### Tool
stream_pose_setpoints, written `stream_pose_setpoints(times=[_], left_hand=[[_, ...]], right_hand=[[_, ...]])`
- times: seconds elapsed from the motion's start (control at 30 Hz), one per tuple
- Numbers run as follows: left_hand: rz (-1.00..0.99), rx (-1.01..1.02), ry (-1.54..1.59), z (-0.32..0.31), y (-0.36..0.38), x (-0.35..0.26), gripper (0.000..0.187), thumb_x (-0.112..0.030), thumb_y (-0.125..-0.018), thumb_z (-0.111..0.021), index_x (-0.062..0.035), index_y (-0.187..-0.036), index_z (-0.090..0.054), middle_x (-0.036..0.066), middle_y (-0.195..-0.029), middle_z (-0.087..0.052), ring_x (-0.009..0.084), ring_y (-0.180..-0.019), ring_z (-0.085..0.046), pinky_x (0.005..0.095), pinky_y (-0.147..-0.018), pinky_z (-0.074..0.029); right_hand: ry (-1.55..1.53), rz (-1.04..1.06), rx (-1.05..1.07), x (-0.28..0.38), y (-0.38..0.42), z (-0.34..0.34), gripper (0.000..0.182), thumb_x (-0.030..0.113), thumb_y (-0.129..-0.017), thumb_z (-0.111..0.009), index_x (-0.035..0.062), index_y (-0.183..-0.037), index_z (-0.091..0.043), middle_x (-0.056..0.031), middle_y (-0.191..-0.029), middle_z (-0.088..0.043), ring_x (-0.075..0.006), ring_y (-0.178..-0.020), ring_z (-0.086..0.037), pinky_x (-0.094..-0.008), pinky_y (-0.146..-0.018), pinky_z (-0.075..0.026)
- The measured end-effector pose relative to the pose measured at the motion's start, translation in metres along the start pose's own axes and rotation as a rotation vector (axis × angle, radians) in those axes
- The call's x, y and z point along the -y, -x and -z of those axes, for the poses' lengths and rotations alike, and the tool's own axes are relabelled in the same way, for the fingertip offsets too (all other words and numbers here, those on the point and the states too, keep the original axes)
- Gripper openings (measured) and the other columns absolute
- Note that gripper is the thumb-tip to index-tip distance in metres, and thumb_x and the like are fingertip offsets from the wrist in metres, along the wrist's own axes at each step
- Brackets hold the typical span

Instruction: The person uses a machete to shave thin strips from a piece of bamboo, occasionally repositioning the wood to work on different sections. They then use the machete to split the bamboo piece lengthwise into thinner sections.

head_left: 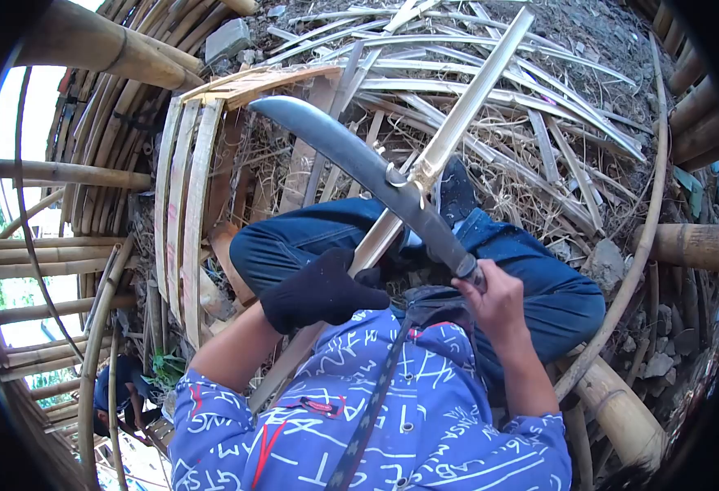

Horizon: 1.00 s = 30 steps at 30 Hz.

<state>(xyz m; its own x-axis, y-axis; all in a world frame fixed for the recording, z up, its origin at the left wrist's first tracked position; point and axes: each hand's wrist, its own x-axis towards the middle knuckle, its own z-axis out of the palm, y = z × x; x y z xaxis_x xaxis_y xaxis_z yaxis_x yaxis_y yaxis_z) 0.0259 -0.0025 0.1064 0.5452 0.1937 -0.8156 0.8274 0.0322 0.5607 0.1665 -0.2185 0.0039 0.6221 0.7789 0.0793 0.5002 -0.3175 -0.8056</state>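
Observation:
My left hand (320, 288), in a black glove, is closed around a split bamboo strip (475, 96) that runs from beside my body up and away to the right. My bare right hand (494, 293) grips the handle of a machete (335, 149). Its long curved blade crosses over the strip and points to the upper left. Where blade and strip meet, at a node of the bamboo, small curled shavings (396, 173) stand at the edge. My crossed legs in dark blue trousers lie beneath both.
Several split strips (490, 90) lie over shavings on the ground ahead. A wooden crate (187, 188) stands to the left. Thick bamboo poles (695, 245) flank me on the right, with stones (605, 266) nearby. Another person (126, 393) is at the lower left.

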Motion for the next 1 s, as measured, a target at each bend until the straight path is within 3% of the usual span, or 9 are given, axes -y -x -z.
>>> stream_pose_setpoints(times=[0.07,0.17,0.2,0.37,0.43,0.57,0.7,0.8,1.0], left_hand=[[0.006,0.051,-0.083,0.008,-0.007,0.000,0.030,-0.022,-0.073,-0.075,-0.0035,-0.069,-0.051,0.000,-0.057,-0.050,0.0052,-0.048,-0.048,0.0247,-0.041,-0.034],[-0.022,0.041,0.033,0.003,-0.004,-0.008,0.030,-0.021,-0.072,-0.075,-0.0036,-0.071,-0.051,0.000,-0.057,-0.050,0.0053,-0.047,-0.047,0.0245,-0.041,-0.034],[0.064,-0.051,0.029,0.000,-0.004,-0.015,0.031,-0.021,-0.072,-0.076,-0.0050,-0.072,-0.049,-0.002,-0.057,-0.047,0.0052,-0.046,-0.044,0.0237,-0.041,-0.033],[-0.065,0.065,0.045,0.000,-0.009,-0.011,0.030,-0.020,-0.073,-0.076,-0.0052,-0.074,-0.050,-0.003,-0.058,-0.046,0.0046,-0.046,-0.043,0.0224,-0.041,-0.033],[0.128,-0.064,0.003,0.000,-0.019,-0.024,0.028,-0.017,-0.071,-0.075,-0.0067,-0.075,-0.049,-0.001,-0.062,-0.048,0.0049,-0.048,-0.045,0.0223,-0.042,-0.034],[0.041,0.135,0.039,0.011,-0.018,-0.016,0.027,-0.025,-0.076,-0.072,-0.0043,-0.072,-0.054,0.001,-0.056,-0.051,0.0075,-0.043,-0.047,0.0228,-0.041,-0.037],[0.023,0.209,0.153,0.007,-0.036,0.025,0.038,-0.036,-0.091,-0.057,-0.0064,-0.068,-0.052,-0.001,-0.052,-0.047,0.0087,-0.039,-0.044,0.0222,-0.038,-0.033],[0.132,0.274,0.469,0.002,-0.033,0.031,0.041,-0.038,-0.096,-0.049,-0.0091,-0.067,-0.048,-0.004,-0.051,-0.039,0.0065,-0.038,-0.035,0.0214,-0.036,-0.026],[0.135,0.304,0.405,-0.011,-0.048,0.030,0.035,-0.034,-0.096,-0.046,-0.0114,-0.069,-0.046,-0.005,-0.052,-0.035,0.0053,-0.038,-0.032,0.0219,-0.035,-0.023]], right_hand=[[-0.061,0.080,-0.006,-0.001,0.000,-0.001,0.031,0.029,-0.077,-0.075,0.0032,-0.083,-0.058,-0.0137,-0.068,-0.059,-0.0338,-0.060,-0.061,-0.0387,-0.052,-0.047],[0.037,0.015,0.011,-0.007,-0.010,0.009,0.031,0.028,-0.078,-0.075,0.0031,-0.084,-0.058,-0.0138,-0.068,-0.059,-0.0339,-0.061,-0.061,-0.0388,-0.053,-0.047],[0.022,0.004,-0.012,-0.002,-0.010,0.003,0.031,0.028,-0.077,-0.075,0.0031,-0.083,-0.058,-0.0137,-0.068,-0.059,-0.0342,-0.061,-0.061,-0.0386,-0.053,-0.047],[0.134,0.071,-0.019,-0.024,-0.021,0.012,0.032,0.030,-0.075,-0.076,0.0043,-0.082,-0.058,-0.0134,-0.067,-0.059,-0.0344,-0.062,-0.061,-0.0392,-0.052,-0.046],[0.139,0.029,-0.017,-0.020,-0.022,0.002,0.034,0.032,-0.075,-0.076,0.0042,-0.082,-0.058,-0.0132,-0.067,-0.059,-0.0341,-0.061,-0.061,-0.0392,-0.052,-0.047],[0.053,0.021,-0.065,-0.025,-0.003,-0.006,0.036,0.037,-0.078,-0.073,0.0044,-0.083,-0.059,-0.0139,-0.066,-0.061,-0.0341,-0.058,-0.061,-0.0396,-0.051,-0.047],[0.113,-0.135,-0.046,-0.036,0.003,-0.008,0.038,0.038,-0.078,-0.074,0.0042,-0.080,-0.057,-0.0132,-0.064,-0.060,-0.0335,-0.058,-0.062,-0.0392,-0.051,-0.047],[0.120,-0.247,-0.024,-0.031,0.003,-0.003,0.039,0.037,-0.076,-0.076,0.0043,-0.075,-0.056,-0.0131,-0.061,-0.060,-0.0336,-0.057,-0.061,-0.0396,-0.051,-0.047],[0.031,-0.311,-0.019,-0.039,0.009,-0.022,0.031,0.025,-0.071,-0.076,0.0042,-0.070,-0.053,-0.0153,-0.061,-0.059,-0.0360,-0.058,-0.061,-0.0417,-0.052,-0.048]])
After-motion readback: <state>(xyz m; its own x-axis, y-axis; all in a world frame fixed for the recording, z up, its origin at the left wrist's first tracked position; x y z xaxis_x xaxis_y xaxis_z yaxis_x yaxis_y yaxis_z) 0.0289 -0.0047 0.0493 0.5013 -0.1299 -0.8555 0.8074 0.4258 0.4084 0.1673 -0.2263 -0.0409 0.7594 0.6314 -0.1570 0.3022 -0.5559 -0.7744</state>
